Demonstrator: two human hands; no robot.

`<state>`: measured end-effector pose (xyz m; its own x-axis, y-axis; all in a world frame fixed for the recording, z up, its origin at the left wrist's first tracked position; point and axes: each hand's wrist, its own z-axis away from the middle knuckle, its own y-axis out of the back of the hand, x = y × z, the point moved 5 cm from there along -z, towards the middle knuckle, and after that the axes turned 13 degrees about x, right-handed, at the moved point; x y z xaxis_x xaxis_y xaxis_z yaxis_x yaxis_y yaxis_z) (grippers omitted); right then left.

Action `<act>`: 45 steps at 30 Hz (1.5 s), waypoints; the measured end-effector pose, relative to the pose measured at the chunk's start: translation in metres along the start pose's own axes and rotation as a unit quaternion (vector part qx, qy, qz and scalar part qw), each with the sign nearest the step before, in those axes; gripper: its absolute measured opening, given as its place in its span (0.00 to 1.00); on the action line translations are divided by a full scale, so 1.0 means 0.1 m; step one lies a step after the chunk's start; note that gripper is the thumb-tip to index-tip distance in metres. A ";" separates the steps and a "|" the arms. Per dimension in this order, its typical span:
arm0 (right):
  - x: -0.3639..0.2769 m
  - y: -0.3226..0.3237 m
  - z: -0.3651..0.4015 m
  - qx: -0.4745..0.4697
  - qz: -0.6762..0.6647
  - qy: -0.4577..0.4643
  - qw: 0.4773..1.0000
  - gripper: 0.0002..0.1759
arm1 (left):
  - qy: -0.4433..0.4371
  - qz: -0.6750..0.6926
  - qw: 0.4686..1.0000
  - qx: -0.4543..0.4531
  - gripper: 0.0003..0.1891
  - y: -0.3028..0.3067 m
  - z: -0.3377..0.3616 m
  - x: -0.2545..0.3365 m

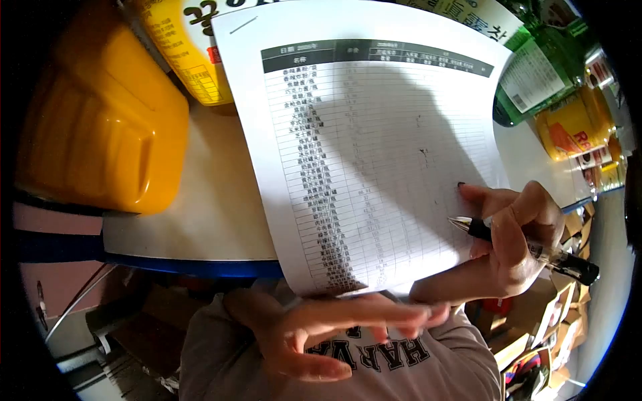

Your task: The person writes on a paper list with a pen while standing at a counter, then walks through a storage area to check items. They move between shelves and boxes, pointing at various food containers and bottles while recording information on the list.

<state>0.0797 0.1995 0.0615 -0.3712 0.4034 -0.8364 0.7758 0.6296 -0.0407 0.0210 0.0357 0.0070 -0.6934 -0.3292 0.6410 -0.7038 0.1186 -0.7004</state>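
Observation:
My right hand (518, 227) holds a pen (481, 228) with a dark grip and clear barrel between its fingers, its tip pointing left over the paper. The fingers of that hand reach the right edge of a stapled printed sheet (401, 134), a table of names and number columns with a few pen marks. Below the sheet's lower edge, in front of my shirt, my left hand (301, 327) is apart from the paper with fingers stretched out and thumb spread, slightly blurred. It holds nothing. A shadow falls across the sheet.
An orange jug (127, 120) and a yellow labelled container (194, 53) stand on the white shelf (214, 180) at the left. Green bottles (535, 77) and a yellow-labelled jar (575, 127) stand at the right. Cardboard boxes (535, 307) are lower right.

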 end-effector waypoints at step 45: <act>-0.11 0.02 0.02 -0.187 0.163 0.362 0.899 0.30 | -0.093 -0.065 0.954 0.277 0.08 0.06 -0.15 -0.01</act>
<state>0.0863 0.1951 0.0693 -0.4959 0.8474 -0.1899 0.7278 0.5248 0.4415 0.0149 0.0513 0.0067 -0.5293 -0.4740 0.7037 -0.5566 -0.4319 -0.7096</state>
